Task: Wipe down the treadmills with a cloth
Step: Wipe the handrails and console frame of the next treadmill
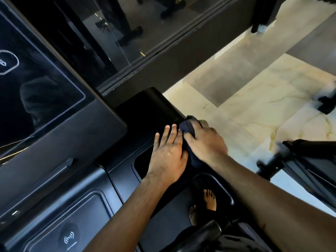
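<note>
At the far left, the treadmill's dark screen (36, 84) fills the upper corner, tilted, with a pale outlined icon near its left edge. Below it, along the bottom left edge, the console (76, 206) carries a recessed tray marked with a small white wireless symbol (69, 237). Moving right, the left hand (168, 155) lies flat, palm down and fingers spread, on the black console panel beside a rounded recess, holding nothing that can be seen. Just to its right, touching it, the right hand (205, 140) is closed over a dark cloth (188, 127), which is bunched under the fingers and pressed on the console's right edge where the black side arm (151, 106) runs up toward the window frame. Part of the cloth trails down between the two wrists. Below the forearms, a bare foot (210, 200) stands on the treadmill deck (163, 224). To the right, pale marbled floor tiles (254, 99) spread out, and at the right edge the dark frame of another machine (309, 160) comes in.
</note>
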